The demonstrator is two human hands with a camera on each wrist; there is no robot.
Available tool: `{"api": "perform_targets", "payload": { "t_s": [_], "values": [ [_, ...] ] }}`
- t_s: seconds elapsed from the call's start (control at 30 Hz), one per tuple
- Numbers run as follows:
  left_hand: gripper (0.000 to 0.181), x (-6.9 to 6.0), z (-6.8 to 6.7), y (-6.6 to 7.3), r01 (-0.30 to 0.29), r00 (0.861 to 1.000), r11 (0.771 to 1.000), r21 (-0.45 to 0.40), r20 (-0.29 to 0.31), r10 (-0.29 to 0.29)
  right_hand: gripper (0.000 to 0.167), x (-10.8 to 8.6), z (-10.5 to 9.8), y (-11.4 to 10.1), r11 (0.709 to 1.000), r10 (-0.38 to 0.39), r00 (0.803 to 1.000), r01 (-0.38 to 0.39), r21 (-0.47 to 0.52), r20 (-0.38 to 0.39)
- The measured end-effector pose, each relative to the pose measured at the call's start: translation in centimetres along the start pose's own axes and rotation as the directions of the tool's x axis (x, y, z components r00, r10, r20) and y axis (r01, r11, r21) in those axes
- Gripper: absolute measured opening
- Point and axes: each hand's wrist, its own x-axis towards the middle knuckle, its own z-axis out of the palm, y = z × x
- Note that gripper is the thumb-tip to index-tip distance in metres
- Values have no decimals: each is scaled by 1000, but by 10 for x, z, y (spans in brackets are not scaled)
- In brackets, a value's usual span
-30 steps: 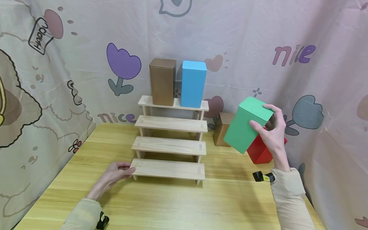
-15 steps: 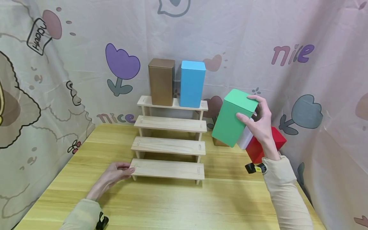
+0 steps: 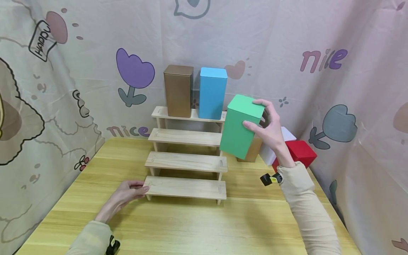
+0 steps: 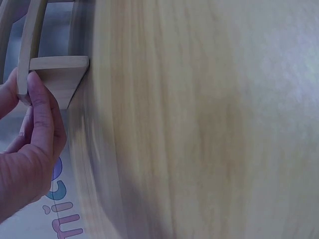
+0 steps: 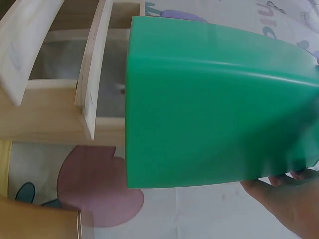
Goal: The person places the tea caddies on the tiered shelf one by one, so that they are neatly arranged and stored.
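Note:
The right hand [image 3: 271,129] grips the upper end of a green box [image 3: 240,127], tilted in the air by the right end of the wooden stepped rack. In the right wrist view the green box [image 5: 219,109] covers much of the picture, with part of the hand [image 5: 291,201] at its lower edge. The left hand [image 3: 125,194] pinches the left end of the rack's lowest shelf [image 3: 186,187]; the left wrist view has thumb and fingers [image 4: 37,119] around the shelf's end [image 4: 30,55]. A brown box [image 3: 179,92] and a blue box [image 3: 213,94] stand on the top shelf.
Right of the rack, on the table [image 3: 204,230], are a light brown box [image 3: 253,151] partly behind the green one, a white box [image 3: 267,154] and a red box [image 3: 301,152]. A printed cloth [image 3: 271,46] hangs behind and at the sides.
The right hand has carried the green box left to the rack's right side, and the box leans less. More of the white box shows. The left hand keeps its place on the shelf.

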Motion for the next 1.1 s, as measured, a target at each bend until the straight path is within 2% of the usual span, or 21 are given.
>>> {"api": "perform_targets", "payload": {
  "t_s": [0.2,0.37,0.73,1.1],
  "values": [
    [64,0,0,0,-1,1000,1000,0,-1,1,60,9,14,-2,999,-14,998,12,30,65],
    [62,0,0,0,-8,1000,1000,10,-1,8,63,16,25,-5,998,0,992,-8,66,123],
    [64,0,0,0,-2,1000,1000,23,0,2,66,29,51,-8,993,-31,981,9,115,192],
    [64,-1,0,1,4,1000,1000,29,-7,-4,63,41,84,-12,985,-1,965,-44,167,261]
  ]
}}
